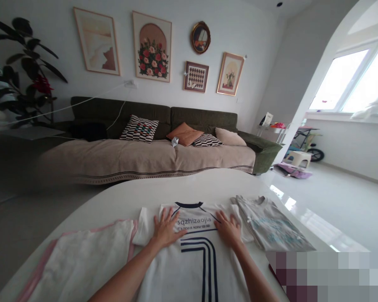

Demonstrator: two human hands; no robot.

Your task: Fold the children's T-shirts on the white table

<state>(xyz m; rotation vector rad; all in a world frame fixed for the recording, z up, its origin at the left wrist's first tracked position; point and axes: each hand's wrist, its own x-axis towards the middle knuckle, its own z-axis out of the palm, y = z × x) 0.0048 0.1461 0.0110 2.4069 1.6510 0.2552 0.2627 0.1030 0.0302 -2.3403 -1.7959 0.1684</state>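
Observation:
A white jersey [195,264] with navy stripes, a dark collar and printed lettering lies flat on a white table [164,191]. My left hand [166,228] rests palm down on its upper left part, fingers spread. On the upper right part, my right hand [228,230] lies flat too, fingers stretched toward the collar. Neither hand holds anything.
A white garment with pink trim [82,262] lies left of the jersey. A folded grey T-shirt [271,226] sits to its right. Beyond the table stands a green sofa [164,142] with cushions, a plant [25,71] at the left and a blurred patch at bottom right.

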